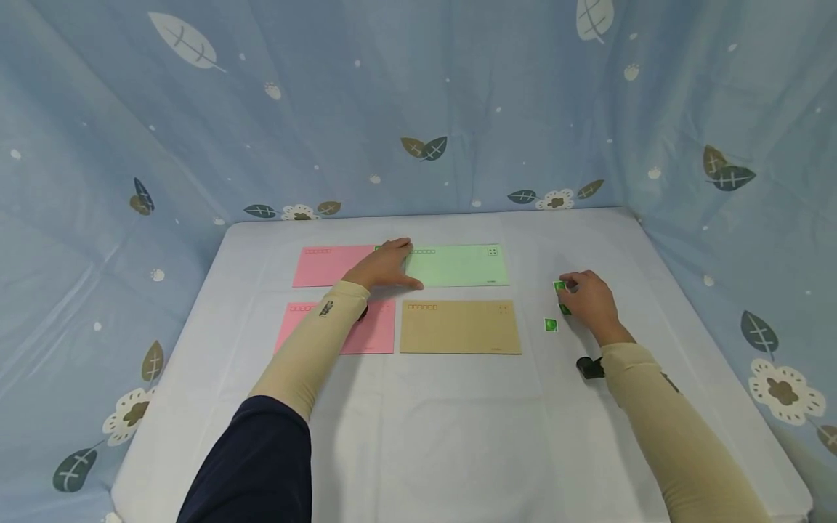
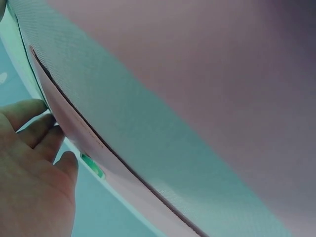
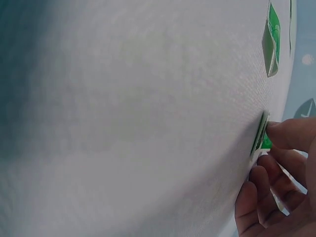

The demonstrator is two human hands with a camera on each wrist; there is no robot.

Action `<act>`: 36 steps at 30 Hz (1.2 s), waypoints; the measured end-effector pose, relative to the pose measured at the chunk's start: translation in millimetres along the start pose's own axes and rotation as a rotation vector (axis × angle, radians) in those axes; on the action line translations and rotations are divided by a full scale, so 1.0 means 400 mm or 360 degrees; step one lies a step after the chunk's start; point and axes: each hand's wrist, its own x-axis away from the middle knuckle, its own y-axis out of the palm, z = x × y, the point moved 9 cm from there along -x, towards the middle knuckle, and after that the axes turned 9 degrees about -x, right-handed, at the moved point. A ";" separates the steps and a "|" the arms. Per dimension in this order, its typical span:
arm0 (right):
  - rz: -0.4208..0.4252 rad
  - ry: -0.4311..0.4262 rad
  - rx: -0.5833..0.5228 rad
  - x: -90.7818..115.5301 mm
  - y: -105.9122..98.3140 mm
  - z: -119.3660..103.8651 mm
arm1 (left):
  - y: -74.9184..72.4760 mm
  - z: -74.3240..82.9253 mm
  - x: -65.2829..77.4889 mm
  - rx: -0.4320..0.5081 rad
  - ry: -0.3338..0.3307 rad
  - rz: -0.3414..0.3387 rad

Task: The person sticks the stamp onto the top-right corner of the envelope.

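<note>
In the head view my left hand [image 1: 386, 267] spans the gap between the upper pink envelope [image 1: 327, 265] and the light green envelope [image 1: 458, 266], its fingers extended and thumb spread. A green stamp [image 1: 377, 248] shows at that pink envelope's top right corner, partly hidden by the hand; the left wrist view shows this stamp [image 2: 92, 165] near the little finger. On the right, my right hand [image 1: 591, 301] pinches a small green stamp [image 1: 559, 286] between thumb and index finger. Beneath the thumb lies another stamp [image 1: 564, 309], and a third stamp [image 1: 551, 325] lies closer to me.
A lower pink envelope [image 1: 375, 330], partly under the left forearm, lies beside a brown envelope [image 1: 461, 328]. All lie on a white-covered table [image 1: 445, 436]. A blue leaf-patterned curtain [image 1: 366, 94] surrounds its back and sides. A black wrist device [image 1: 591, 367] sits at the right wrist.
</note>
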 end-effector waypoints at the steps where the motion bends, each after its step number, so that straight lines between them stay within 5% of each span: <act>1: 0.0002 -0.0001 -0.0002 0.001 0.001 -0.001 | 0.001 0.000 0.000 -0.0001 -0.0001 -0.0002; 36: -0.0004 0.0013 0.0028 -0.005 0.012 0.011 | 0.000 0.000 0.000 0.0003 0.0008 -0.0014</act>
